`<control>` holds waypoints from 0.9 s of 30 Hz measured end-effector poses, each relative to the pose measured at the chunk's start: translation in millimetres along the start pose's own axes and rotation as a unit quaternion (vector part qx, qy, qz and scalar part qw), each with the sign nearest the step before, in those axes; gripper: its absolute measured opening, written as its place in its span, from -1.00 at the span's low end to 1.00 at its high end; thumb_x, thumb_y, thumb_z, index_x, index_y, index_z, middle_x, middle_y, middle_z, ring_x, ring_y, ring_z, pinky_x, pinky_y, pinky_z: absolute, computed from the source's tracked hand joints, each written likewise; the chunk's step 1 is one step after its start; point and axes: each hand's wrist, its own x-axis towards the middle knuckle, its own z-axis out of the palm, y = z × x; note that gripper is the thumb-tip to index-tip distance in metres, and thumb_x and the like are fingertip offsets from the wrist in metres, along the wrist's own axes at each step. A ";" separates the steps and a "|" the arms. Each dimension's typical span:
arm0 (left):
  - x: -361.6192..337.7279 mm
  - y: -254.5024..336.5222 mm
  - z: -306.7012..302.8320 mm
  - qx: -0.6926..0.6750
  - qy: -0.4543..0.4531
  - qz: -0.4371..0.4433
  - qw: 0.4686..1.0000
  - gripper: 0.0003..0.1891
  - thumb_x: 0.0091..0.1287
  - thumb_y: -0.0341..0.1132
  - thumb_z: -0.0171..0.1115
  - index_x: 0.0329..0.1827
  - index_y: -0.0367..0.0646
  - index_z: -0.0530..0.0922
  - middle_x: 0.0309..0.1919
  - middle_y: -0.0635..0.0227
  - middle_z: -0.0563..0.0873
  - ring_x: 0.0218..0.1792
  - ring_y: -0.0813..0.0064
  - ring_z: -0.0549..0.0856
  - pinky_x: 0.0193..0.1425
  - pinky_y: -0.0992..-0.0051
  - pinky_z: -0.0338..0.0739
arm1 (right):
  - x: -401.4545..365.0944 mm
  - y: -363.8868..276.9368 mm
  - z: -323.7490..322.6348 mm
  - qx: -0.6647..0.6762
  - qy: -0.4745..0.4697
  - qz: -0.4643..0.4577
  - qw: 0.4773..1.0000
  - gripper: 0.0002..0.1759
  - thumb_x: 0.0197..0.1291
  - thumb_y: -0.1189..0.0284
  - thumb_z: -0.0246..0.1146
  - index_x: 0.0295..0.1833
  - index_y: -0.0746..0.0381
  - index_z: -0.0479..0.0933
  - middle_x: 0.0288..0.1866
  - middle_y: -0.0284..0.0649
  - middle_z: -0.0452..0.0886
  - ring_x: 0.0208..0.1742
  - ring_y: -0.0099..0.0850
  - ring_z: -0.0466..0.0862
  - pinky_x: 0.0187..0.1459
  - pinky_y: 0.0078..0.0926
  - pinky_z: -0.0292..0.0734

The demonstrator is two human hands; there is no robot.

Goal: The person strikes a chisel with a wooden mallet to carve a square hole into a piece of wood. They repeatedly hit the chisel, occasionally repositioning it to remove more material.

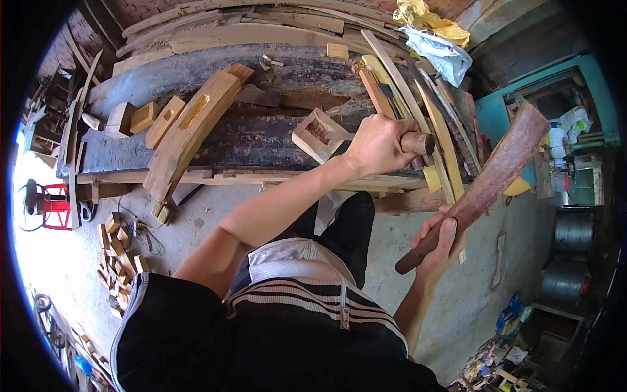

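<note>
Head view: right hand (439, 243) fingers (449, 230) wrap the wooden mallet (499, 166) low down.

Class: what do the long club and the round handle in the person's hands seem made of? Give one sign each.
The club: likely wood, reddish-brown, dull and worn, streaked lengthwise. The handle: probably wood, tan, smooth rounded end.

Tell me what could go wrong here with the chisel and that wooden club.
1. The right hand holds the wooden club raised close beside the left hand, which is wrapped around the chisel handle; a glancing blow might land on the knuckles.
2. The thin slats by the chisel lean on the bench with no clamp visible, so they may shift when struck.
3. Wood offcuts litter the floor nearby, a possible trip.
</note>
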 end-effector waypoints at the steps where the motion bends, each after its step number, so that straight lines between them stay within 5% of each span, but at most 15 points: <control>1: 0.4 0.2 -0.1 0.000 0.000 -0.001 1.000 -0.73 0.02 -0.35 0.45 -0.21 -0.26 0.70 -0.52 -0.02 0.69 -0.40 -0.03 0.75 -0.28 0.24 0.66 | 0.8 -0.2 0.4 0.000 0.000 0.001 1.000 -0.40 0.42 -0.01 0.19 0.08 0.39 0.38 -0.57 -0.28 0.43 -0.70 -0.48 0.43 -0.64 -0.52 0.37; 27: 1.0 2.6 1.4 -0.012 0.018 0.001 1.000 -0.71 0.00 -0.35 0.46 -0.21 -0.27 0.70 -0.49 -0.03 0.70 -0.36 -0.04 0.75 -0.26 0.23 0.66 | -4.1 9.4 4.8 -0.001 -0.029 0.009 1.000 -0.48 0.42 0.06 0.21 0.08 0.37 0.42 -0.56 -0.27 0.44 -0.69 -0.50 0.44 -0.63 -0.53 0.35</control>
